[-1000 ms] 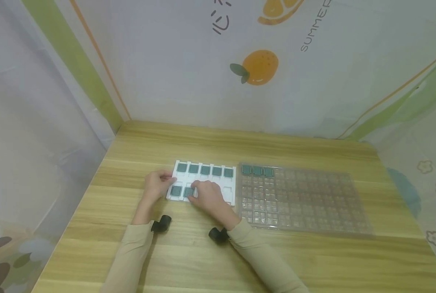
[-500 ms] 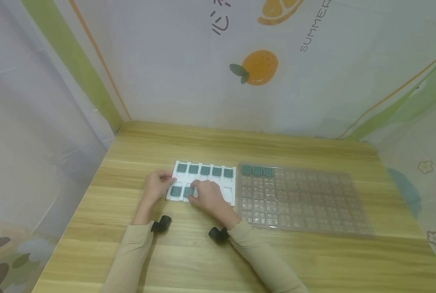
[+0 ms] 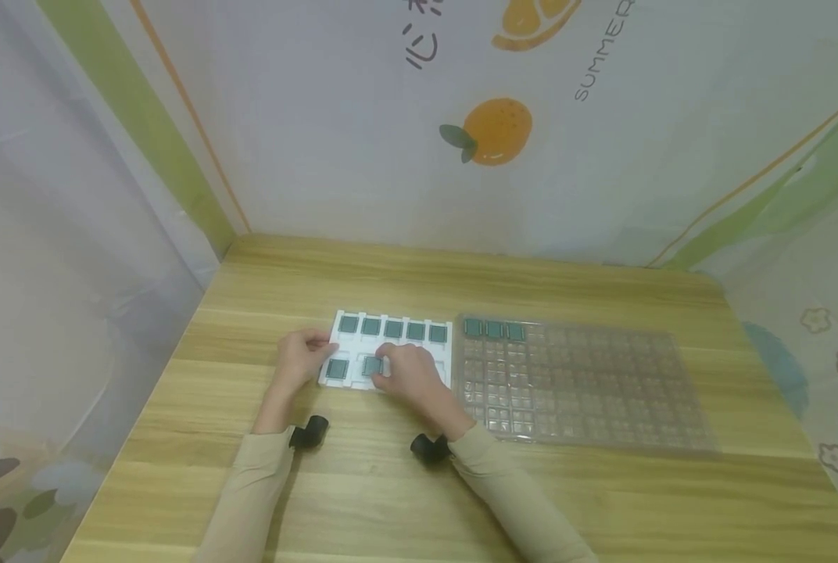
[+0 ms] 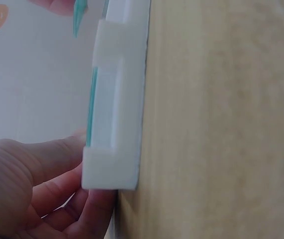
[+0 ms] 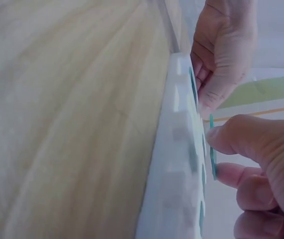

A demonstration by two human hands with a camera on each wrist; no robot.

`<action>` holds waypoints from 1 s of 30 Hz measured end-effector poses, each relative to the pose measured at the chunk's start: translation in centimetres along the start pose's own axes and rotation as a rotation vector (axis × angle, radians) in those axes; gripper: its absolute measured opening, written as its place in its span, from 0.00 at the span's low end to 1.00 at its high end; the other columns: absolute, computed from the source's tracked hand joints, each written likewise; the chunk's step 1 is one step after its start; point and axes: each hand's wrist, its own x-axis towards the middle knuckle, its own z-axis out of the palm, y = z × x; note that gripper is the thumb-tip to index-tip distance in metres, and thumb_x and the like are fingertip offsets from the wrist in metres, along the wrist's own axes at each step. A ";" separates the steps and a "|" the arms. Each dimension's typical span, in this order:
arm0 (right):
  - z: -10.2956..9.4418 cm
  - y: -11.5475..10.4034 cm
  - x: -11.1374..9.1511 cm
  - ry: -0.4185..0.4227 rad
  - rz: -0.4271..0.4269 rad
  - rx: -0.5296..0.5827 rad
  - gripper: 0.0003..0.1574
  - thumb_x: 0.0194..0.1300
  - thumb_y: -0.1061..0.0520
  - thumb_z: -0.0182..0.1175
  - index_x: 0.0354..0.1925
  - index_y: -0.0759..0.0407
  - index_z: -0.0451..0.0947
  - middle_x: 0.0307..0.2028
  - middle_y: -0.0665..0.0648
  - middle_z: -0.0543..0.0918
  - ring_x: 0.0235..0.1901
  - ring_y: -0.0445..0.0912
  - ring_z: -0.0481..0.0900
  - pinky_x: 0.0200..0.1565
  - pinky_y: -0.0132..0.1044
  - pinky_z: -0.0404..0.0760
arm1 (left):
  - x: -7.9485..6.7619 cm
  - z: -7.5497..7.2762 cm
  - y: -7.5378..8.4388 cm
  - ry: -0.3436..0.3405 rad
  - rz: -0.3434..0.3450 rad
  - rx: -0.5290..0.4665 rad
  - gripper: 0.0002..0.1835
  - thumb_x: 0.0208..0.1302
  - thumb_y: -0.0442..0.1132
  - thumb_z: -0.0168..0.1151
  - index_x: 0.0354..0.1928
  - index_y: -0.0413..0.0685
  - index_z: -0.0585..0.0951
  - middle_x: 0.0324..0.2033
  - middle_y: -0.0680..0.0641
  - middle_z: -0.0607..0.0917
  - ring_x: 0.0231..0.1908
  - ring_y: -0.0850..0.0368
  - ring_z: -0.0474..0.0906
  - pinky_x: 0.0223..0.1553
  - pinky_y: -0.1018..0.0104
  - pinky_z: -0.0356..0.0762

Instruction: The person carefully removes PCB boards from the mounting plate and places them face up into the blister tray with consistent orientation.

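My left hand [image 3: 299,358] grips the left end of a white foam tray [image 3: 346,346], thumb at the upper face and fingers at its side in the left wrist view. Between thumb and forefinger, my right hand [image 3: 419,379] pinches a small green square chip [image 3: 372,366] by its edges. In the right wrist view that green chip [image 5: 212,149] stands off the tray's face. A row of several green chips [image 3: 393,329] sits in the tray's far pockets. One more chip [image 3: 338,368] lies in the near left pocket. My right hand hides part of the near row.
A clear plastic tray [image 3: 602,383] with many small pockets lies right beside the foam tray. Three green chips [image 3: 494,329] sit in its far left corner. Both trays rest on a wooden table [image 3: 363,485], with a printed curtain [image 3: 363,156] behind.
My right hand has lifted the second chip of the near row out of its pocket and moved slightly right with it. The left hand keeps its place on the foam tray.
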 end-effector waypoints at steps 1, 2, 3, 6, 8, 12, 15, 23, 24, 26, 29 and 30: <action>-0.1 0.1 -0.1 -0.002 0.003 -0.005 0.16 0.53 0.53 0.67 0.40 0.59 0.81 0.15 0.48 0.75 0.13 0.37 0.60 0.16 0.25 0.61 | 0.0 0.0 0.0 -0.002 -0.002 0.000 0.14 0.60 0.31 0.61 0.44 0.26 0.79 0.38 0.31 0.82 0.40 0.40 0.79 0.41 0.54 0.79; -0.2 0.2 -0.1 -0.007 0.007 -0.010 0.17 0.53 0.53 0.66 0.41 0.59 0.81 0.14 0.48 0.74 0.13 0.37 0.59 0.16 0.26 0.60 | 0.0 0.0 0.0 -0.004 -0.006 -0.001 0.14 0.60 0.31 0.62 0.44 0.27 0.79 0.38 0.31 0.82 0.40 0.40 0.79 0.42 0.54 0.79; -0.3 0.3 -0.2 -0.012 0.013 -0.015 0.17 0.53 0.53 0.66 0.41 0.59 0.81 0.13 0.47 0.72 0.13 0.37 0.58 0.16 0.26 0.60 | 0.0 0.0 0.0 -0.004 -0.006 -0.002 0.14 0.60 0.31 0.62 0.44 0.26 0.79 0.38 0.31 0.82 0.40 0.40 0.79 0.42 0.54 0.79; -0.7 0.8 -0.3 -0.031 0.035 -0.017 0.18 0.55 0.52 0.65 0.43 0.59 0.81 0.11 0.45 0.65 0.13 0.37 0.56 0.15 0.26 0.57 | -0.1 0.1 0.1 -0.004 -0.007 -0.007 0.14 0.60 0.31 0.61 0.44 0.26 0.79 0.38 0.31 0.82 0.40 0.40 0.79 0.42 0.54 0.79; -1.0 1.1 -0.4 -0.043 0.052 -0.008 0.19 0.55 0.52 0.65 0.44 0.59 0.80 0.11 0.44 0.62 0.13 0.36 0.55 0.15 0.26 0.55 | 0.0 0.0 0.1 -0.001 -0.007 -0.009 0.14 0.60 0.31 0.61 0.44 0.26 0.79 0.38 0.31 0.82 0.40 0.40 0.79 0.42 0.54 0.79; -1.6 1.7 -0.5 -0.037 0.070 -0.009 0.19 0.55 0.52 0.65 0.45 0.59 0.80 0.10 0.44 0.59 0.12 0.36 0.54 0.14 0.25 0.53 | 0.0 0.0 0.1 0.004 0.001 -0.010 0.13 0.60 0.31 0.61 0.44 0.26 0.79 0.38 0.30 0.82 0.40 0.39 0.79 0.42 0.54 0.79; -2.1 2.1 -0.6 -0.010 0.064 -0.023 0.19 0.55 0.53 0.65 0.44 0.60 0.80 0.09 0.44 0.57 0.11 0.36 0.52 0.13 0.24 0.51 | -0.1 -0.1 0.0 0.006 0.006 -0.012 0.13 0.60 0.30 0.61 0.43 0.26 0.79 0.38 0.30 0.82 0.39 0.39 0.79 0.41 0.54 0.79; -3.4 3.2 -1.1 0.017 0.085 0.007 0.19 0.54 0.54 0.67 0.43 0.62 0.81 0.09 0.43 0.56 0.11 0.36 0.49 0.13 0.24 0.48 | -0.2 -0.1 0.1 0.006 0.022 -0.011 0.13 0.60 0.30 0.61 0.43 0.25 0.79 0.38 0.30 0.82 0.39 0.39 0.79 0.42 0.53 0.79; -3.5 3.4 -1.1 0.013 0.092 0.000 0.20 0.54 0.53 0.66 0.44 0.62 0.81 0.09 0.44 0.56 0.11 0.36 0.49 0.13 0.24 0.48 | -0.2 -0.1 0.1 0.006 0.023 -0.010 0.13 0.60 0.30 0.61 0.43 0.25 0.79 0.38 0.30 0.82 0.39 0.39 0.79 0.42 0.53 0.79; -3.6 3.8 -1.3 0.005 0.105 -0.009 0.20 0.55 0.52 0.66 0.45 0.61 0.81 0.10 0.44 0.56 0.11 0.36 0.50 0.13 0.24 0.49 | -0.1 -0.1 0.0 0.006 0.027 -0.011 0.13 0.60 0.30 0.61 0.43 0.25 0.79 0.38 0.30 0.82 0.39 0.39 0.79 0.42 0.53 0.79; -3.9 4.3 -1.5 0.010 0.120 -0.020 0.20 0.54 0.52 0.67 0.44 0.60 0.81 0.10 0.44 0.58 0.12 0.36 0.52 0.13 0.25 0.50 | -0.1 -0.1 0.0 0.010 0.035 -0.005 0.13 0.60 0.30 0.61 0.42 0.25 0.79 0.37 0.30 0.82 0.39 0.39 0.80 0.42 0.53 0.79; -4.0 4.5 -1.6 0.019 0.120 -0.020 0.20 0.54 0.53 0.67 0.44 0.60 0.81 0.11 0.44 0.59 0.12 0.36 0.52 0.13 0.25 0.51 | -0.1 -0.1 0.0 0.013 0.038 -0.002 0.12 0.59 0.30 0.61 0.42 0.25 0.79 0.37 0.30 0.82 0.39 0.39 0.80 0.41 0.53 0.79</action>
